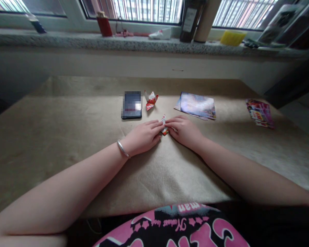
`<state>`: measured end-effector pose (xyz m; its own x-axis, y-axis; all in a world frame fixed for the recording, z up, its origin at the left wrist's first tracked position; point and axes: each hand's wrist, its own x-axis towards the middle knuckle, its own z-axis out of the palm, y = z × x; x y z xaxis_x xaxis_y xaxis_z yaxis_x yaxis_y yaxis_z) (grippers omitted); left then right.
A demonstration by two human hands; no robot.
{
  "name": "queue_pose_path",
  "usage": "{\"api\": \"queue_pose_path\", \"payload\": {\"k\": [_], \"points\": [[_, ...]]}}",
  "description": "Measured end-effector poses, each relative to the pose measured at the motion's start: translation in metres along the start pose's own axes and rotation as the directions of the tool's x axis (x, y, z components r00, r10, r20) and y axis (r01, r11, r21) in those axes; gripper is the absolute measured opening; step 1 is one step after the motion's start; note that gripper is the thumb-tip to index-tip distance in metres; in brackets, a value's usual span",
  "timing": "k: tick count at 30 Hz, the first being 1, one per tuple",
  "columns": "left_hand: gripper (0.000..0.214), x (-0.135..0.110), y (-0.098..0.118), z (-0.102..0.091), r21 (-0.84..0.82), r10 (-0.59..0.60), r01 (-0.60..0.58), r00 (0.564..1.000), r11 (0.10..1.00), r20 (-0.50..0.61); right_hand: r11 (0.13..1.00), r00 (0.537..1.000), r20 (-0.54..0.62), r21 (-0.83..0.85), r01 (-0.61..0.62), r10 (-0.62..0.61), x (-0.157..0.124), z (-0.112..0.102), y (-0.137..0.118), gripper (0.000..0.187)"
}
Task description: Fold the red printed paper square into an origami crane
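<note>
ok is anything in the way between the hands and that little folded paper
Nothing visible stands in the way. The left hand and right hand already hold the small red-and-white folded paper between them. The dark rectangular object and red folded paper lie beyond the hands, not between.

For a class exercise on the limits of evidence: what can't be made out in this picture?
All in the head view:
- Folded red-and-white paper: mostly hidden by the left hand and right hand.
- Dark rectangular object: face pixelated.
- Dark bottle: top cut off by the upper edge.
- Pink leaflet: print too small.
</note>
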<state>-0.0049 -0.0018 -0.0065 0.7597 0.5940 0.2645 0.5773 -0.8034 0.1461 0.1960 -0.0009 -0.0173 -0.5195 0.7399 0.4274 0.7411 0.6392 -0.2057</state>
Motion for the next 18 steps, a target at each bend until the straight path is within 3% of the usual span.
{"api": "queue_pose_path", "payload": {"k": [4,10,18], "points": [[0.039,-0.004,-0.003,-0.005,0.06,0.076,-0.08,0.995,0.995,0.067,0.995,0.998,0.063,-0.098,0.018,-0.012,-0.002,-0.007,-0.008,0.027],[0.039,-0.005,-0.009,-0.006,0.085,0.145,-0.153,0.985,0.985,0.097,0.996,0.995,0.1,-0.085,0.001,0.007,0.0,-0.003,-0.008,0.032],[0.038,-0.006,-0.015,-0.008,0.056,0.163,-0.17,0.981,0.984,0.105,0.988,0.976,0.159,-0.066,-0.139,0.148,0.005,0.002,-0.005,0.04]]}}
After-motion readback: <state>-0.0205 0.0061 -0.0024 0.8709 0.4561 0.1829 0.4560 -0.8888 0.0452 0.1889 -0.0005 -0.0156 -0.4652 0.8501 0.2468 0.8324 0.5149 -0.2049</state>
